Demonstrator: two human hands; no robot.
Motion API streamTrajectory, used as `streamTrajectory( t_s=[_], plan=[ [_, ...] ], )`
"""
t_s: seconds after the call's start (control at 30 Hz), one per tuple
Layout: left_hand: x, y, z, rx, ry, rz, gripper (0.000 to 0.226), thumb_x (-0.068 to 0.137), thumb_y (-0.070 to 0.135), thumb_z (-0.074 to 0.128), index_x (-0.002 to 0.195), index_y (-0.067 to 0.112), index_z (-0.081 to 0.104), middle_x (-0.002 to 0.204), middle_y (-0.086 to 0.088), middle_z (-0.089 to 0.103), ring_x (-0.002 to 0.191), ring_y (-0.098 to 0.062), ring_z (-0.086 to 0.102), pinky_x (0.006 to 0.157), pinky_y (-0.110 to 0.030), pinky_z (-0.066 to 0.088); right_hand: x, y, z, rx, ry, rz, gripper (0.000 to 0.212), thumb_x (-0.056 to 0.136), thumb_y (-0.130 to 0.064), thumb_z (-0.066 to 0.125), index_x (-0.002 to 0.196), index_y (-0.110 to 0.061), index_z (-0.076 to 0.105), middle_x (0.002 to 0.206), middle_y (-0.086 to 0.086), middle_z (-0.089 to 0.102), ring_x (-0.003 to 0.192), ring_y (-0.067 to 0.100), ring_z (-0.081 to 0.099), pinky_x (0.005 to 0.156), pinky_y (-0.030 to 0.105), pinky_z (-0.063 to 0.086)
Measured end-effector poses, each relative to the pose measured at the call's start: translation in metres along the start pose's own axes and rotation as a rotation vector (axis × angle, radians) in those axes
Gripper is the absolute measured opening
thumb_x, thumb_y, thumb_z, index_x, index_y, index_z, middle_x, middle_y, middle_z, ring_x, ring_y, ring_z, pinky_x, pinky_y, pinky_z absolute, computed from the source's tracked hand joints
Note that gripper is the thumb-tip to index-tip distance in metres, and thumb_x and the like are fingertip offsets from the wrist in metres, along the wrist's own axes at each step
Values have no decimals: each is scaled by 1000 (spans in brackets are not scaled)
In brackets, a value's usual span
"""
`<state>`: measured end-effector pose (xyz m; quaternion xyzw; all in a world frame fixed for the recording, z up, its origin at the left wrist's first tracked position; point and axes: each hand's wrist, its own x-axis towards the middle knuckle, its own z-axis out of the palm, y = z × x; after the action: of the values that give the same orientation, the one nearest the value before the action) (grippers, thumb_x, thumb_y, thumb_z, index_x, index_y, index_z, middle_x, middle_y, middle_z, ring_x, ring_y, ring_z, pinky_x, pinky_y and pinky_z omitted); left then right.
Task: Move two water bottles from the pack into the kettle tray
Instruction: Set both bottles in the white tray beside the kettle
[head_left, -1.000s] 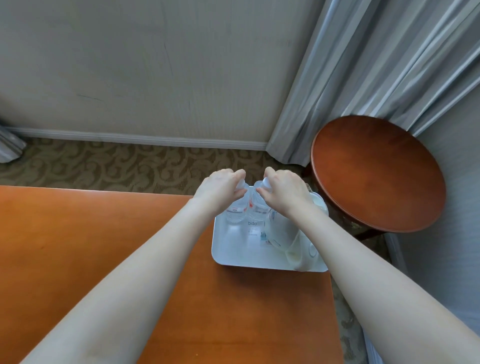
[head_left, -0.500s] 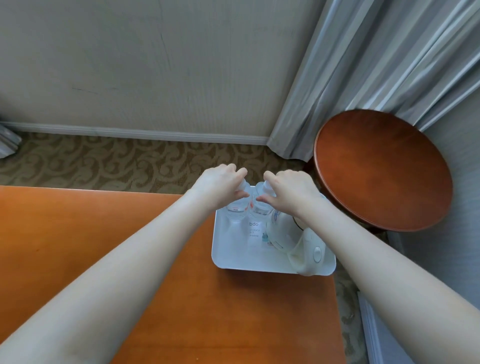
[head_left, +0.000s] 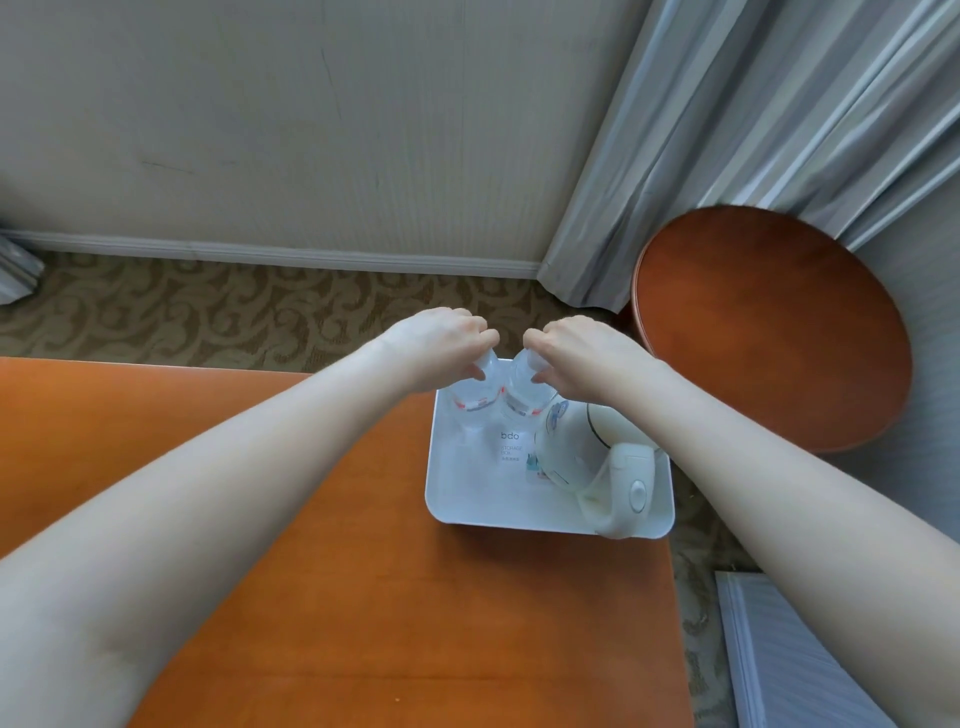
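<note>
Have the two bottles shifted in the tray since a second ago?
No. Both water bottles stand side by side at the white tray's far edge, left of the kettle, as before.

2 bottles (head_left: 475, 402) in tray (head_left: 467, 499), far-left | kettle (head_left: 587, 452) right of them

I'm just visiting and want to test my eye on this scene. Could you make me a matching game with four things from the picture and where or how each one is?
Things:
1. left hand
2. right hand
3. kettle
4. round table

Descriptions:
A. stands on the floor by the curtain, nothing on it
B. sits in the right part of the white tray
C. grips the top of the left water bottle
D. grips the top of the right water bottle

Pairs: 1-C, 2-D, 3-B, 4-A
</note>
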<state>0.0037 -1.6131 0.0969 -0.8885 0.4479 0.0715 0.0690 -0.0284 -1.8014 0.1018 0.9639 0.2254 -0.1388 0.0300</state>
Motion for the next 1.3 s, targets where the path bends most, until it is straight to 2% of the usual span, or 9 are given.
streamTrajectory(
  t_s=[0.07, 0.2, 0.33, 0.47, 0.7, 0.8, 0.9, 1.0, 1.3],
  plan=[
    [-1, 5, 4, -16, 15, -86, 36, 94, 38, 52, 104, 3, 53, 99, -11, 62, 96, -30, 60, 76, -38, 48, -2, 0, 3, 52, 42, 57, 28, 89, -30, 58, 96, -4, 52, 90, 15, 61, 82, 34, 56, 64, 41, 46],
    [3, 17, 10, -99, 56, -287, 39, 96, 39, 48, 99, 1, 55, 95, -13, 64, 87, -32, 62, 61, -35, 40, -1, -9, 9, 214, 133, 232, 32, 88, -36, 58, 81, -7, 45, 90, 18, 61, 87, 37, 55, 61, 36, 34],
    [8, 29, 12, -180, 111, -437, 38, 96, 36, 47, 100, -1, 57, 96, -17, 65, 87, -34, 62, 60, -33, 37, 6, -20, 12, 326, 209, 383, 30, 87, -32, 58, 84, -2, 52, 91, 21, 62, 88, 39, 56, 61, 36, 35],
    [11, 35, 13, -246, 171, -529, 36, 96, 32, 49, 97, -2, 58, 93, -17, 65, 84, -34, 61, 59, -33, 35, 6, -21, 15, 368, 245, 436, 32, 87, -31, 59, 86, 0, 54, 92, 22, 63, 90, 41, 57, 61, 36, 36],
    [12, 35, 15, -285, 231, -560, 34, 95, 33, 52, 94, -1, 59, 89, -16, 66, 69, -25, 52, 57, -31, 36, 2, -24, 18, 349, 252, 422, 32, 88, -33, 59, 92, -2, 55, 93, 21, 65, 89, 40, 59, 66, 40, 46],
    [12, 32, 16, -283, 245, -571, 35, 95, 34, 52, 92, 0, 59, 87, -16, 66, 67, -23, 48, 57, -30, 35, 2, -26, 18, 348, 268, 422, 32, 88, -33, 59, 92, -1, 55, 91, 22, 65, 88, 41, 59, 62, 37, 40],
    [10, 34, 20, -274, 245, -565, 37, 95, 35, 52, 92, -1, 58, 87, -17, 66, 77, -33, 63, 57, -31, 36, 1, -26, 18, 340, 273, 419, 32, 88, -33, 60, 91, -1, 54, 91, 22, 65, 89, 42, 58, 62, 35, 38],
    [9, 35, 22, -264, 240, -568, 37, 94, 35, 52, 93, -1, 57, 90, -18, 66, 83, -37, 64, 58, -33, 35, 1, -26, 17, 337, 263, 425, 33, 88, -34, 60, 93, -1, 55, 93, 22, 65, 91, 41, 58, 63, 36, 38],
    [9, 37, 25, -246, 214, -552, 40, 93, 40, 53, 101, 1, 56, 95, -14, 65, 87, -31, 63, 60, -31, 38, 2, -26, 16, 318, 209, 451, 37, 89, -37, 59, 102, -3, 53, 100, 21, 65, 95, 38, 58, 70, 40, 46]
  ],
)
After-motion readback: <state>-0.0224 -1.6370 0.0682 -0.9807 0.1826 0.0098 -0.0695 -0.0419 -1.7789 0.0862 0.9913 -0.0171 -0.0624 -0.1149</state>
